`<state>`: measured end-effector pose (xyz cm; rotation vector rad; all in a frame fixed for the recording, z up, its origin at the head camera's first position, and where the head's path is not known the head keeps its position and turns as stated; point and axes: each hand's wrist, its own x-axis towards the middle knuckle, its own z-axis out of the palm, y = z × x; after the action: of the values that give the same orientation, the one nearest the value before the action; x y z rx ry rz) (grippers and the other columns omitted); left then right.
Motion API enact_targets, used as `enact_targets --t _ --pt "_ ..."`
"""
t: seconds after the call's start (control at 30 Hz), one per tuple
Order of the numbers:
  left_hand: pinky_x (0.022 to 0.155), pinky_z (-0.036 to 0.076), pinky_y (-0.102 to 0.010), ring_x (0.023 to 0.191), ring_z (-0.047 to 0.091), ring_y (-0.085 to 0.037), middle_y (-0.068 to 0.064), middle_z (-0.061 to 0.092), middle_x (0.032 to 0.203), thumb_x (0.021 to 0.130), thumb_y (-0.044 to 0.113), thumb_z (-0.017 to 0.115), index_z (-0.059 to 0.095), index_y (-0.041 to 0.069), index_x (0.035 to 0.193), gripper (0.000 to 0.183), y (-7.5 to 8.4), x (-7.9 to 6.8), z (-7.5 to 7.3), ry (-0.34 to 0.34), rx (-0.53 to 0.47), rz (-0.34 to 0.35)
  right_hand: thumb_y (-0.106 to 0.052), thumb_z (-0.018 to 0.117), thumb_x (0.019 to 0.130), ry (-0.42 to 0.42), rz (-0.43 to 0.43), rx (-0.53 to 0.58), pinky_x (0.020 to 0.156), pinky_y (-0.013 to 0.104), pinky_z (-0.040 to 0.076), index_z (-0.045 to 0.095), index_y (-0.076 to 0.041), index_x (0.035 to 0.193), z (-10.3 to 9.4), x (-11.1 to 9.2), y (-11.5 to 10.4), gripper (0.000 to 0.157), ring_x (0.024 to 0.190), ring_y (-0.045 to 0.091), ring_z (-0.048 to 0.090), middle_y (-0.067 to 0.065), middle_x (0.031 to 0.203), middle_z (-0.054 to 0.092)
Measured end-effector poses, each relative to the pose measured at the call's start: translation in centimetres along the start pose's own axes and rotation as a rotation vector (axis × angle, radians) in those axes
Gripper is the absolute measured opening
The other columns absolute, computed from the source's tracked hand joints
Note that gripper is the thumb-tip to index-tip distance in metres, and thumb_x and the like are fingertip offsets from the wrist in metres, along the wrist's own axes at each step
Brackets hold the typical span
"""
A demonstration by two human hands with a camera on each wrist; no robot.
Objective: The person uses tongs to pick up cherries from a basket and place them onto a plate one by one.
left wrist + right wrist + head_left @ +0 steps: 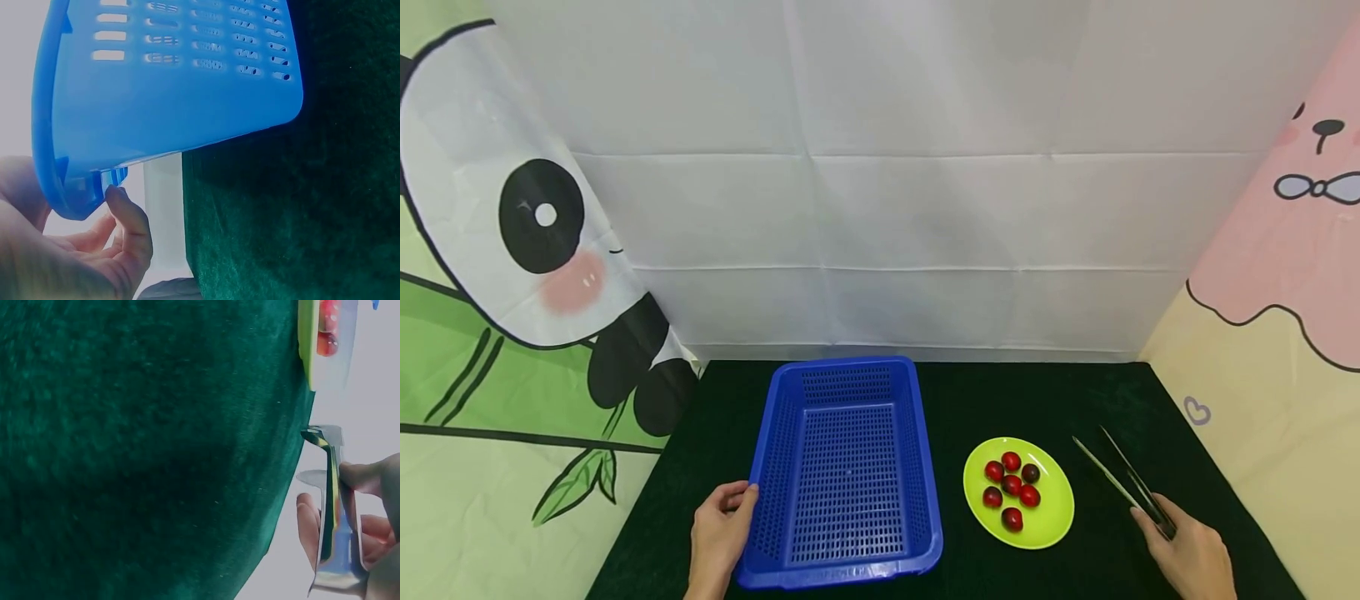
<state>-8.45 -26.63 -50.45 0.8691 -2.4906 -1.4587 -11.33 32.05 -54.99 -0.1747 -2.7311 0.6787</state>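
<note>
My left hand [721,529] pinches the left rim of a blue plastic basket [850,483] with slotted walls and floor. In the left wrist view the thumb and curled fingers [131,219] close about the rim, close to its corner. The basket holds nothing. At the right, my right hand [1191,550] grips a pair of metal tongs [1108,474] near their closed end, arms spread apart and tips pointing away from me. Left of the tongs lies a lime-green plate [1052,508] bearing several small, round, dark red fruits that look like cherries [1012,519].
A dark green cloth [1000,400] covers the table. Behind it hangs a creased white sheet [910,217]. Printed curtains flank it, with a panda [542,217] at left and a pink animal [1292,250] at right. The plate sits between basket and tongs.
</note>
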Motion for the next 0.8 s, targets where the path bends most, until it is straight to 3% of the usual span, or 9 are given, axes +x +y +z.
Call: enact_targets --t 0.33,0.53,0.8 --pt "0.068 0.047 -0.031 0.086 0.064 -0.025 -0.023 0.068 0.110 0.103 0.031 0.061 0.062 -0.003 0.126 0.041 0.0 0.2 0.0 -0.004 0.024 0.012 -0.025 0.071 0.097 -0.053 0.142 0.012 0.061 0.044 0.045 0.063 0.013 0.121 1.2 0.3 1.0 0.045 0.063 0.023 0.053 0.006 0.069 0.062" --pt "0.067 0.050 -0.033 0.086 0.065 -0.026 -0.024 0.067 0.109 0.103 0.029 0.060 0.061 -0.004 0.126 0.041 0.2 0.1 -0.2 -0.008 0.062 0.035 -0.029 0.070 0.098 -0.080 0.174 0.038 0.076 0.062 0.049 0.060 0.014 0.123 1.7 0.1 1.4 0.050 0.073 0.036 0.064 0.030 0.093 0.069" --pt "0.066 0.053 -0.034 0.082 0.067 -0.024 -0.023 0.068 0.106 0.103 0.027 0.060 0.060 -0.005 0.125 0.040 0.2 0.2 -0.3 -0.025 0.101 0.066 -0.031 0.074 0.095 -0.145 0.202 0.017 0.077 0.061 0.050 0.062 0.018 0.118 1.6 0.1 1.8 0.055 0.075 0.037 0.066 0.030 0.093 0.069"
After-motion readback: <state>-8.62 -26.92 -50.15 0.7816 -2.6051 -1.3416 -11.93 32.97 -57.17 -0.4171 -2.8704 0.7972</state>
